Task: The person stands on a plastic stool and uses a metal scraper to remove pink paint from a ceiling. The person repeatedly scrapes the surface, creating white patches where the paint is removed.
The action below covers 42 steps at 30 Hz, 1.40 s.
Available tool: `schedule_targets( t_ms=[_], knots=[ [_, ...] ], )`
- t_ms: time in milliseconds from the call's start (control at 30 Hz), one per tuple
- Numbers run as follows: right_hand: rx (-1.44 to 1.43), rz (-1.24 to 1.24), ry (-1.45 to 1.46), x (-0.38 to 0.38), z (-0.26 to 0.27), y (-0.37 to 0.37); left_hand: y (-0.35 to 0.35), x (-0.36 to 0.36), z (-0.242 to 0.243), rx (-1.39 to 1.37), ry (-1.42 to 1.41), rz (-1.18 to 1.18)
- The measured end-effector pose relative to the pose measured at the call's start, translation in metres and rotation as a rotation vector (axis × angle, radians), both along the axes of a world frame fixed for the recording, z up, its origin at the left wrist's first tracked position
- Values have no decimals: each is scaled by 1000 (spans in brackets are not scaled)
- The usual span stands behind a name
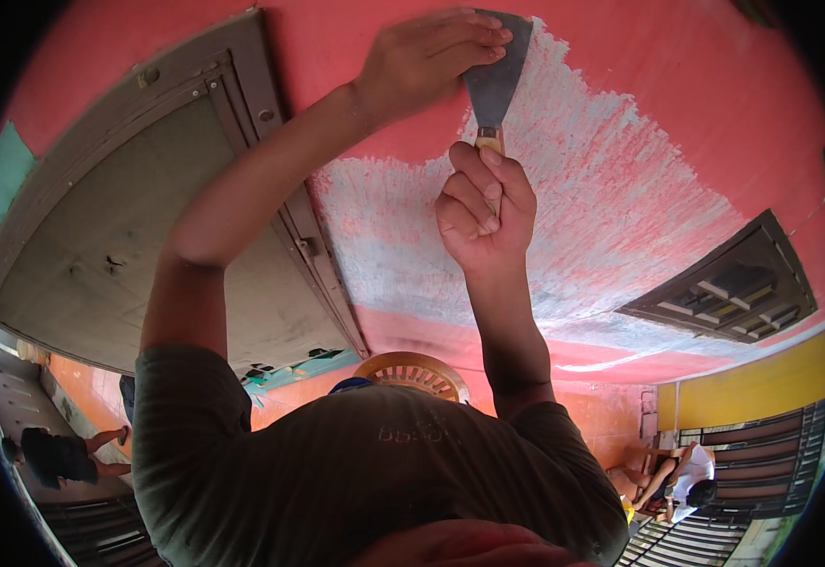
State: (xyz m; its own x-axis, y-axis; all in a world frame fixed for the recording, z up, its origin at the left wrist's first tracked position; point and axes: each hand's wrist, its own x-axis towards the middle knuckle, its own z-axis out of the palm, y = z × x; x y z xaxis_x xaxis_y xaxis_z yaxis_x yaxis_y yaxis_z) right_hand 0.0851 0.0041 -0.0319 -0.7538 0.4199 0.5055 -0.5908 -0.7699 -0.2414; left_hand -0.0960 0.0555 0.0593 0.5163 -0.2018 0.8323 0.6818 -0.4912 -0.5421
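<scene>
A wide putty knife with a dark metal blade (500, 81) and a pale wooden handle is held against the red painted wall. My right hand (487, 202) is closed around its handle, palm side towards the camera. The fingers of my left hand (440, 53) lie across the upper part of the blade; the thumb is hidden, so a grip there cannot be made out. Right beside the blade, a rough-edged patch of wall (582, 177) shows whitish grey under streaks of red. This patch spreads down and to both sides behind my right forearm.
Left of the patch is a brown-framed door or panel (121, 205), with holes in its surface. A dark-framed window or vent (731, 283) is at the right. Below stands a wooden chair back (412, 372). One person (58, 457) is at far left, another (678, 482) at lower right by metal railings.
</scene>
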Motion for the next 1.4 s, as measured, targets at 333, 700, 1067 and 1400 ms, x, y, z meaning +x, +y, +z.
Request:
schedule_targets(
  t_ms=[333,700,1067,1400],
  knots=[
    [-86,77,87,5,-1,-12,-7,-3,-7,-19,79,11],
    [13,42,96,-4,3,1,-15,4,14,36,32,-13],
    [116,-178,-532,91,-114,-6,-95,21,-130,-589,123,59],
    [47,-340,-1194,179,-238,-72,-190,37,-347,-1927,-882,-64]
  ],
)
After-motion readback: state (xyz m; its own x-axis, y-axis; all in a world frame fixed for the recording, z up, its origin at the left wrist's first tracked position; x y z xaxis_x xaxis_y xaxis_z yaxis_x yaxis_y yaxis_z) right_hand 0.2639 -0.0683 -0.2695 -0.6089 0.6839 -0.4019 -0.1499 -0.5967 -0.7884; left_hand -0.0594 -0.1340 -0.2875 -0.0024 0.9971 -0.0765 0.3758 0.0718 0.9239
